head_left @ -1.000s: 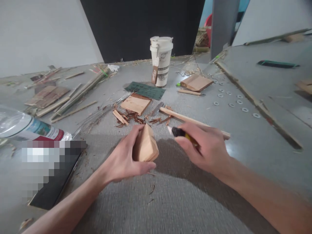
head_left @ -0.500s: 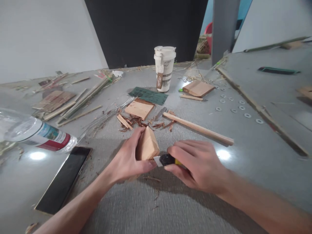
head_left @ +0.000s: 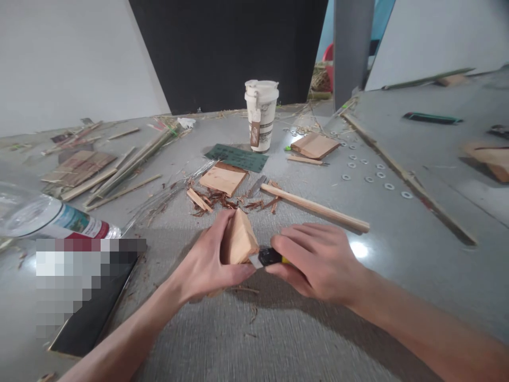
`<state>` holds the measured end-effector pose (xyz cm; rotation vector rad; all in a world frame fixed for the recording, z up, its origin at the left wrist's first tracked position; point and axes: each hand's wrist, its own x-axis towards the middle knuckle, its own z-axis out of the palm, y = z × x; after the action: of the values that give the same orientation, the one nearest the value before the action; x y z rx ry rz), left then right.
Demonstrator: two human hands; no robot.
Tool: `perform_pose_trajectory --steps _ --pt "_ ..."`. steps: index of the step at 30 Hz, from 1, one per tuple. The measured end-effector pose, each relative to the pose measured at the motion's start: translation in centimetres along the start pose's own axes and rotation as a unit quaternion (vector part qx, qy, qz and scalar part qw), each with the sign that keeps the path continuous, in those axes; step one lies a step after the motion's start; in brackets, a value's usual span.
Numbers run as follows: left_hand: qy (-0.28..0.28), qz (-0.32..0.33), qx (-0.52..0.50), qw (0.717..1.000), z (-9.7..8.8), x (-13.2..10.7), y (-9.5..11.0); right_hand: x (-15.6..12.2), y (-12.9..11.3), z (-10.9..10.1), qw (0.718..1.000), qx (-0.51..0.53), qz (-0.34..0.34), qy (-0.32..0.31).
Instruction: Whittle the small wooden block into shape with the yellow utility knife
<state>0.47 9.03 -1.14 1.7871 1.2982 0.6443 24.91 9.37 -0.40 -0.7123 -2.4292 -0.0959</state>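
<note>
My left hand (head_left: 210, 260) is closed around a pale wood block (head_left: 240, 239), its thumb along the near side and its fingers behind. In my right hand (head_left: 314, 262) is a black and yellow utility knife (head_left: 272, 257). The knife's short blade meets the block's lower right corner, close to my left thumb tip. Much of the knife's handle is hidden by my right fingers. Just beyond the block lie brown shavings (head_left: 212, 200), a flat wood piece (head_left: 223, 178) and a round wooden stick (head_left: 318, 208).
A lidded paper cup (head_left: 262, 116) stands behind a green sheet (head_left: 238, 158). At left are a plastic bottle (head_left: 75, 220), a dark phone (head_left: 95, 307) and bamboo strips (head_left: 127, 172). Several metal washers (head_left: 380, 175) and a long strip (head_left: 413, 183) lie at right.
The view has shifted slightly, so the background sits a little further left. Both hands keep their hold, and the blade stays at the block's corner.
</note>
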Motion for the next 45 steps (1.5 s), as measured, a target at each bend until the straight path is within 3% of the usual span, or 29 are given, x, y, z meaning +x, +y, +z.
perform_pose_trajectory --steps 4,6,8,11,16,19,22,40,45 --pt "-0.028 0.014 -0.01 0.999 0.3 -0.3 1.0 0.0 0.8 -0.9 0.997 -0.066 -0.003 0.033" --pt "-0.042 0.023 0.037 0.998 0.7 -0.7 1.9 -0.2 2.6 -1.6 0.991 -0.093 0.069 0.065" --pt "-0.081 0.035 0.083 0.993 1.1 -1.2 2.7 -0.5 4.8 -2.0 0.968 -0.143 0.153 0.139" --pt "-0.078 0.018 0.073 0.994 1.2 -1.5 2.8 -0.9 6.8 -2.0 0.955 -0.156 0.198 0.155" --pt "0.04 -0.026 0.062 0.997 0.8 -0.7 1.3 -0.8 3.8 -0.8 0.992 0.003 0.117 0.055" --pt "0.058 -0.037 0.054 0.996 0.9 -0.5 1.1 -0.6 1.7 -0.6 0.998 0.049 0.033 0.034" --pt "0.06 -0.038 0.051 0.996 1.0 -0.6 1.2 -0.5 0.8 -0.5 0.998 0.055 -0.011 0.01" --pt "0.055 -0.061 0.042 0.996 1.2 -0.8 1.4 -0.6 0.8 -0.5 0.999 0.014 0.007 -0.03" --pt "0.053 -0.086 0.068 0.993 1.5 -0.8 2.0 -0.4 1.7 -0.7 0.998 -0.053 0.015 -0.013"
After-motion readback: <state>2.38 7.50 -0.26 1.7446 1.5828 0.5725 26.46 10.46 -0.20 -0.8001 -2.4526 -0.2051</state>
